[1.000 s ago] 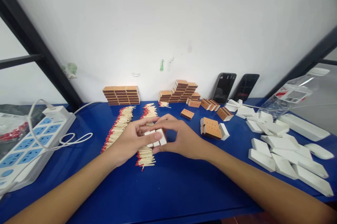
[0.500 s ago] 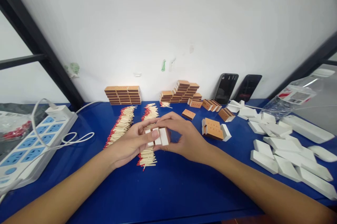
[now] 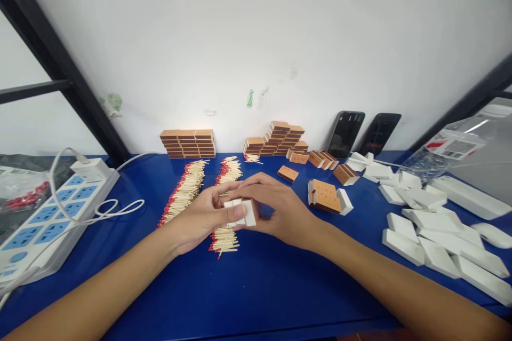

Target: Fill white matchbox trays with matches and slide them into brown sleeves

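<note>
The left hand point(image 3: 198, 219) and right hand point(image 3: 285, 210) together grip small oblong cardboard matchboxes point(image 3: 250, 214), smooth white ends showing, above the right row of thin, red-tipped wooden matches point(image 3: 223, 240) on the glossy blue table point(image 3: 264, 287).

L/R hands point(image 3: 280, 207) tog., curled in.

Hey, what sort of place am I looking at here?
Probably a small work desk against a wall, though the room itself isn't shown: a blue tabletop, a white power strip on the left, and two phones propped against the wall behind rows of loose matches.
</note>
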Demonstrator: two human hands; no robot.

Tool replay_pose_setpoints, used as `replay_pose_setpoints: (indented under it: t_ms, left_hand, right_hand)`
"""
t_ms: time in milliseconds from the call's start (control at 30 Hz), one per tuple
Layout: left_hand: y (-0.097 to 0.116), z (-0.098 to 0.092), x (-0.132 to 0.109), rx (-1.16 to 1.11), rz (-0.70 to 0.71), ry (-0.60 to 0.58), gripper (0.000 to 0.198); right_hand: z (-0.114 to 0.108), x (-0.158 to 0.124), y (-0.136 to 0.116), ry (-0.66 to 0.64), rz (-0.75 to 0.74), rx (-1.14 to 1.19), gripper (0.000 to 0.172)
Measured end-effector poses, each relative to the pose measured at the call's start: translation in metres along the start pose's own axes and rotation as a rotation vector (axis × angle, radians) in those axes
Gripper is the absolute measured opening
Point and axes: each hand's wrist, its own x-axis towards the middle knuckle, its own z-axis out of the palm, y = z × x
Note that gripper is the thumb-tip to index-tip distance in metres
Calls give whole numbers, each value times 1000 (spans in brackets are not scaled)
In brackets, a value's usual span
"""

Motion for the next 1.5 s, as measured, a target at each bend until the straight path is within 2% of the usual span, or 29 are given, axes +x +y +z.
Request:
replay_pose_setpoints:
  t_ms: [200, 533, 800, 967, 1033, 1167, 1333, 1500]
  left_hand:
    - [1, -3, 2, 27, 44, -7, 95]
    - [0, -2, 2, 98, 34, 53, 92]
    - [1, -2, -1, 157, 23, 34, 84]
    - [2, -1, -1, 112, 58, 64, 73]
    - [4, 1, 0, 30, 80, 63, 69]
    - [7, 3, 0, -100, 79, 82, 67]
    - [6, 0, 0, -186, 60, 56, 66]
    - [4, -6, 5, -223, 114, 18, 58]
  right_hand:
    - [-3, 0, 3, 62, -82, -62, 38]
    - [-1, -1, 1, 23, -49, -122, 43]
    - [2, -4, 1, 20, -31, -193, 53]
    - [-2, -1, -5, 16, 29, -162, 76]
    - [-3, 0, -7, 50, 67, -147, 70]
    - [-4, 0, -8, 86, 87, -88, 47]
    - [-3, 5, -6, 66, 125, -29, 45]
    - [-7, 23, -7, 11, 149, -28, 37]
